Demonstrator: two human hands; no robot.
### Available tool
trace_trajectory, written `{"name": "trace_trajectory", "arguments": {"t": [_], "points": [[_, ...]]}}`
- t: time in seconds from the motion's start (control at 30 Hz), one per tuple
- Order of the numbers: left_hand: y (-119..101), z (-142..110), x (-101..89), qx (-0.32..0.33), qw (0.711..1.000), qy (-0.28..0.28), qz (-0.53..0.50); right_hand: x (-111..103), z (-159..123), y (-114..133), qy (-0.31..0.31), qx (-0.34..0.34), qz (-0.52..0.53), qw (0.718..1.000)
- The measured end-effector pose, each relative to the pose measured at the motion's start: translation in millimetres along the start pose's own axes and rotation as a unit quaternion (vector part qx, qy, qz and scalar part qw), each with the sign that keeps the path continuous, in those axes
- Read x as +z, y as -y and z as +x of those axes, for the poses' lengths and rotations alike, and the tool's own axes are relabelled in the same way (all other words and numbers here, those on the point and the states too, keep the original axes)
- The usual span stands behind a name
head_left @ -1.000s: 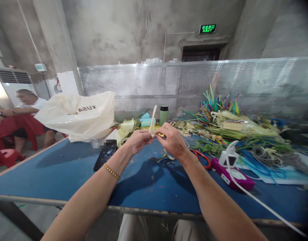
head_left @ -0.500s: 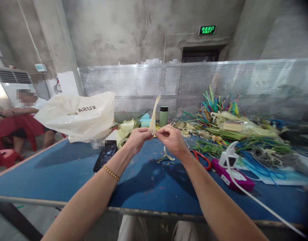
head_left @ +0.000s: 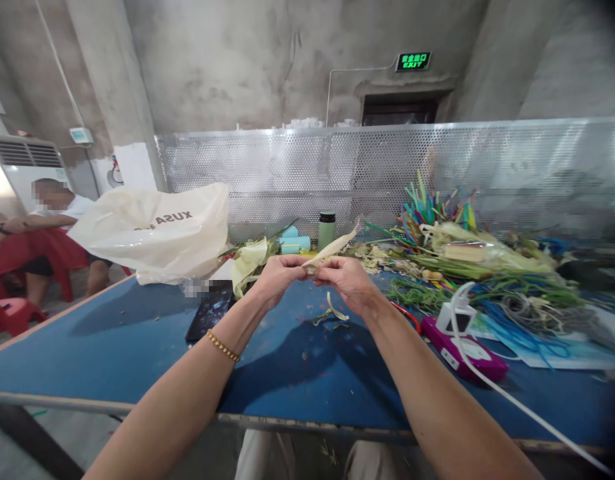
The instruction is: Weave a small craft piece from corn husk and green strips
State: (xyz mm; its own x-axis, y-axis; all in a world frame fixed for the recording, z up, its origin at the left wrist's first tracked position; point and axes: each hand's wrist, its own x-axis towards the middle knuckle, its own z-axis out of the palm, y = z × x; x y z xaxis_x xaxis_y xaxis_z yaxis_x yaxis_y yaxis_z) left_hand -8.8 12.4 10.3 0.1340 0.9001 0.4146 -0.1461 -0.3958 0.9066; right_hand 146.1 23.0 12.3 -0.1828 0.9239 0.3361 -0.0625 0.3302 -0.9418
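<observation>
Both hands pinch a pale yellow strip that looks like corn husk (head_left: 339, 245), above the middle of the table. My left hand (head_left: 278, 277) has its base between thumb and forefinger. Close beside it, my right hand (head_left: 348, 281) grips the same end with bent fingers, which hide part of it. The husk's free tip slants up to the right. Below the hands lie a few husk scraps (head_left: 331, 313). Left of my left hand is a wider pale green husk (head_left: 251, 257), next to a dark phone or tablet (head_left: 210, 310).
A white plastic bag (head_left: 157, 230) stands at the left. At the back are a green bottle (head_left: 327, 233) and blue rolls (head_left: 295, 245). On the right lie red-handled scissors (head_left: 406, 316), a purple power strip (head_left: 465, 350) with a white cable, and heaped cords and leaves (head_left: 492, 273). Someone sits beyond, left.
The husk strip has tipped from nearly upright to slanting right. My right hand has shifted slightly, and its forearm now covers more of the scissors.
</observation>
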Motion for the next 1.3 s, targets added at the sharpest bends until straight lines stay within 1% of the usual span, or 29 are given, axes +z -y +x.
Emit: {"name": "trace_trajectory", "arguments": {"t": [0.07,0.2,0.3,0.4,0.53,0.67,0.73,0.8,0.83,0.87,0.93,1.0,1.03,1.1,1.3], "points": [[-0.2,0.2,0.2,0.000,1.000,0.005,-0.001,0.8,-0.1,0.1,0.001,0.007,0.021,1.000],[2.9,1.8,-1.6,0.003,1.000,-0.001,0.017,1.8,-1.0,1.9,-0.002,0.003,0.030,1.000],[5.5,2.4,-3.7,0.003,1.000,0.016,0.026,1.2,-0.3,2.0,-0.004,0.006,0.030,1.000],[6.2,1.8,-4.8,-0.011,0.999,0.035,0.025,0.4,0.9,1.2,-0.018,-0.006,0.017,1.000],[5.5,-0.3,-4.1,-0.037,0.998,0.021,0.054,1.4,0.3,0.6,-0.017,-0.016,0.003,1.000],[5.4,-1.0,-3.2,-0.045,0.996,0.019,0.078,3.2,-0.5,-1.3,-0.009,-0.025,-0.006,1.000],[5.3,-0.2,-3.5,-0.048,0.997,0.012,0.067,2.8,0.4,-2.8,-0.003,-0.032,-0.025,0.999],[5.0,1.1,-4.5,-0.057,0.998,0.002,0.039,1.3,1.8,-3.7,-0.019,-0.064,-0.084,0.994],[4.9,1.9,-5.2,-0.063,0.998,-0.004,0.023,0.5,2.3,-3.7,-0.038,-0.097,-0.129,0.986],[4.9,2.7,-6.0,-0.070,0.997,-0.009,0.009,-0.2,2.5,-3.4,-0.059,-0.140,-0.178,0.972],[5.4,4.2,-7.5,-0.081,0.996,-0.021,-0.013,-0.7,2.0,-2.3,-0.082,-0.244,-0.266,0.929],[6.3,5.2,-8.6,-0.083,0.996,-0.027,-0.025,0.1,0.5,-1.7,-0.058,-0.329,-0.323,0.885],[6.7,5.3,-8.9,-0.082,0.996,-0.028,-0.028,0.7,-0.2,-1.8,-0.038,-0.357,-0.343,0.868],[7.1,4.8,-8.9,-0.079,0.996,-0.025,-0.033,1.7,-1.3,-3.0,-0.016,-0.383,-0.374,0.845],[3.3,1.6,-8.7,-0.075,0.997,-0.004,-0.016,2.0,-2.6,-3.6,-0.033,-0.401,-0.443,0.801]]}}
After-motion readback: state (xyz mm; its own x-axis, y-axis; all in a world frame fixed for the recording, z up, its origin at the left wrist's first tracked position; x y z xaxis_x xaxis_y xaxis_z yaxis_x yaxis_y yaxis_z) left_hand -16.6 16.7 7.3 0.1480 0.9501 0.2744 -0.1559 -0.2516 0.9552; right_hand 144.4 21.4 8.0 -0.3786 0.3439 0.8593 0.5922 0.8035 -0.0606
